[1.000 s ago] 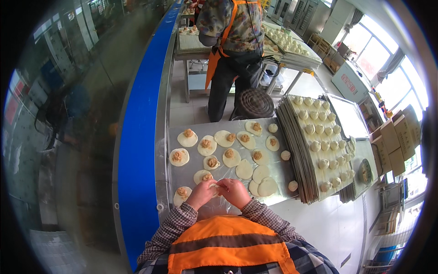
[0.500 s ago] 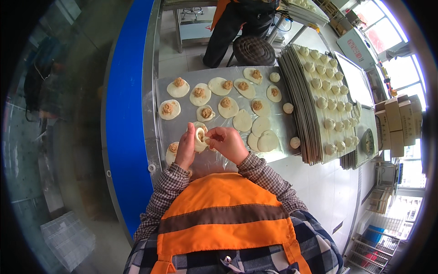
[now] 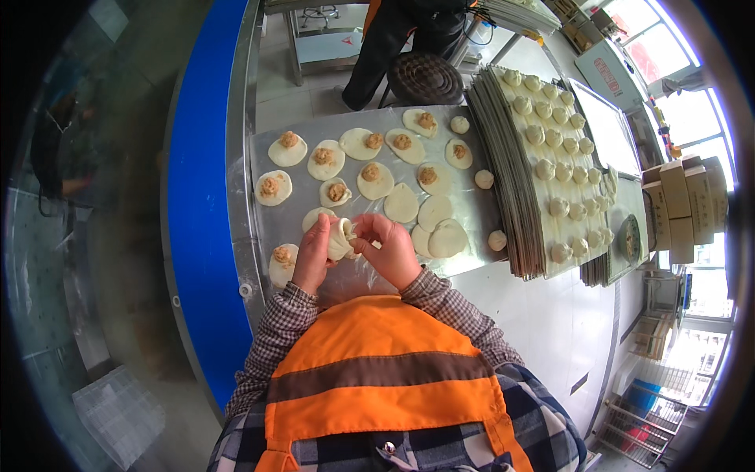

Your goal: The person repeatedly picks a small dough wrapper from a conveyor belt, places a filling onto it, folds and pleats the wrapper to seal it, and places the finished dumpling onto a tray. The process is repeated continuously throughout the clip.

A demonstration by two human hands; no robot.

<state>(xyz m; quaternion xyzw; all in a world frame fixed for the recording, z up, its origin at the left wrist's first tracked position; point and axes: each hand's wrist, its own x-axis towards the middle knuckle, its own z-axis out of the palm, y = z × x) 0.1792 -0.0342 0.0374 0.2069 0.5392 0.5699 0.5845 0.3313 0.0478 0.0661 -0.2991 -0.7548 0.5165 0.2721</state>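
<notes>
Between my hands, above the near edge of the metal table (image 3: 366,271), is a partly pleated bun (image 3: 339,242) with its top still gathered open. My left hand (image 3: 312,256) cups it from the left, thumb upright along its side. My right hand (image 3: 389,250) pinches the dough rim at its right. Beyond my hands lie several flat dough rounds topped with brownish filling, one filled wrapper (image 3: 323,158) among them. Just right of my hands, plain dough wrappers (image 3: 447,238) overlap. Another filled wrapper (image 3: 282,265) sits left of my left hand.
At the right, stacked trays (image 3: 511,181) carry rows of shaped buns (image 3: 553,138). A few buns (image 3: 484,179) sit along the table's right side. A blue strip (image 3: 203,204) runs along the left. Beyond the table are a round stool (image 3: 425,79) and a person's dark-trousered legs (image 3: 377,59).
The bun's opening has narrowed as my right fingers gather its rim. The whole scene has shifted slightly left and up in view.
</notes>
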